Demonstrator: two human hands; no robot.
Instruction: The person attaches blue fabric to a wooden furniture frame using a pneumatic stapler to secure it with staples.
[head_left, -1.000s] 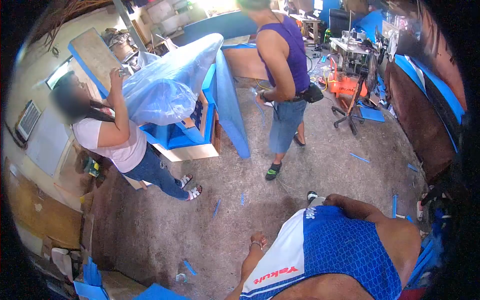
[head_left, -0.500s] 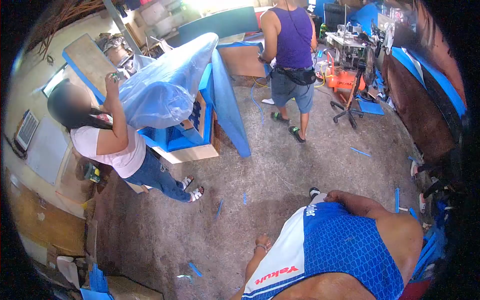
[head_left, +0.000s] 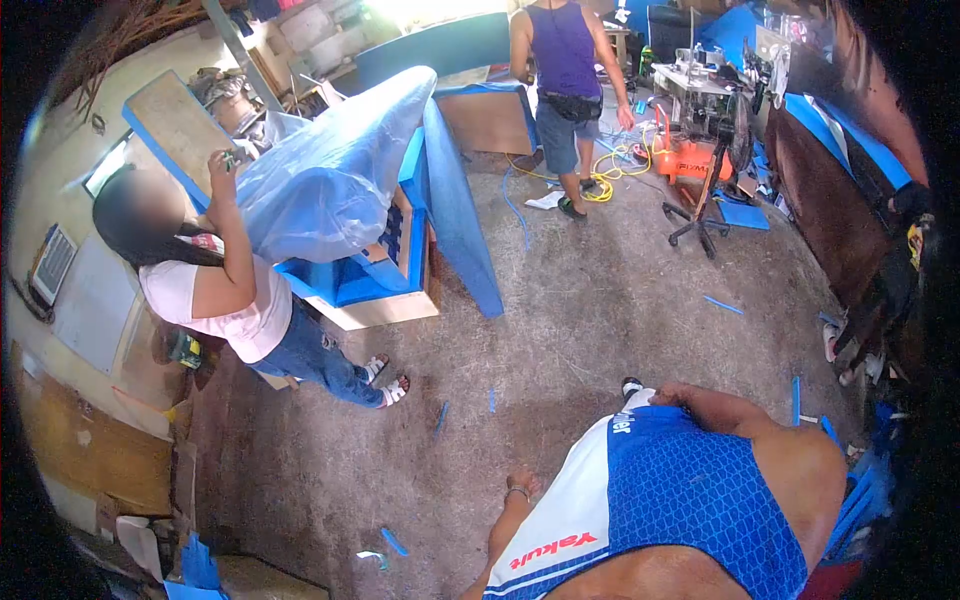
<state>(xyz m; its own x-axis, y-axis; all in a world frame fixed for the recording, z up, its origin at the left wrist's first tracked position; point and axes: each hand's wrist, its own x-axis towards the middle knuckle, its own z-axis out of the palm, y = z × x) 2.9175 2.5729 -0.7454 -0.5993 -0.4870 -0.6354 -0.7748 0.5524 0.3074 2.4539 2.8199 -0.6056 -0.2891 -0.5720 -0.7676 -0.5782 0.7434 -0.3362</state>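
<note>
My left hand (head_left: pixel 525 482) hangs low beside the white side of my jersey (head_left: pixel 690 490), a band around its wrist. Nothing shows in its loosely spread fingers, and the concrete floor (head_left: pixel 440 480) lies below it. My right arm is bent, and my right hand (head_left: pixel 672 394) rests at my waist by the jersey's hem; its fingers are hidden. Both hands are well away from the furniture frame (head_left: pixel 385 305) lined with blue foam. On that frame lies a bulky blue piece (head_left: pixel 325 185) under clear plastic.
A person in a pale pink shirt (head_left: pixel 235 305) stands left, raising a small green item. A person in a purple top (head_left: pixel 570 50) is at the back. Near an orange compressor (head_left: pixel 690 158) lie yellow hose (head_left: pixel 605 175) and a wheeled stand (head_left: pixel 700 215). Blue foam strips (head_left: pixel 393 542) litter the floor.
The person in purple has walked farther back and slightly left, uncovering coiled yellow hose. A dark figure shows more at the right edge. My hands have hardly moved.
</note>
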